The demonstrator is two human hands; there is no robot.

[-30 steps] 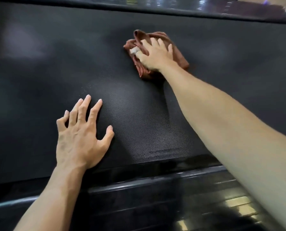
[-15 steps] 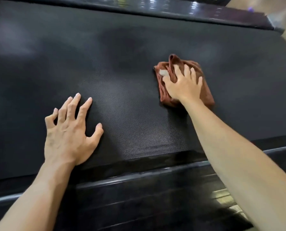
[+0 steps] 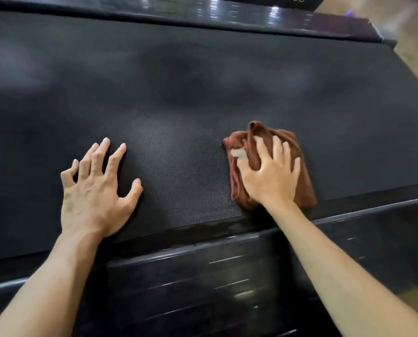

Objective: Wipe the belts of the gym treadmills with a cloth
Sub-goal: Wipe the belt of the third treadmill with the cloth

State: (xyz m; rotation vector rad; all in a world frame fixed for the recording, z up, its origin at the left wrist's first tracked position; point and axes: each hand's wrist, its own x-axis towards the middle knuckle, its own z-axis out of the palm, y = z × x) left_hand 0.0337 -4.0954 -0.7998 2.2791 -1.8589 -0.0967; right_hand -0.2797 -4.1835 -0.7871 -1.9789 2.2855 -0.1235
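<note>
Fingers (image 3: 273,152) of right hand (image 3: 272,177) spread and bent slightly over bunched rust-brown terry cloth (image 3: 300,190), pressing it flat onto black textured treadmill belt (image 3: 203,93); thumb tucked at cloth's left side, beside small pale tag or patch (image 3: 238,153), can't tell which. Not a real grasp, more a palm-down press w/ fingertips dug into folds. Cloth sits on belt's near edge, right of centre, near lower corner just touching dark side rail (image 3: 227,239). Left hand (image 3: 93,193) flat on bare belt, well apart from cloth, fingers (image 3: 105,152) splayed and straightish, released, holding nothing, heel of palm at belt's near edge. Both forearms bare, reaching in from bottom of view. Belt shows fine diamond weave between hands, rest blurred/dull. Glossy black far side rail (image 3: 227,13) across top w/ light reflections. Partial white lettering at top edge, unreadable. Tan wood-look floor (image 3: 417,52) at upper right corner. Near rail shows streaky reflections, blurred.
</note>
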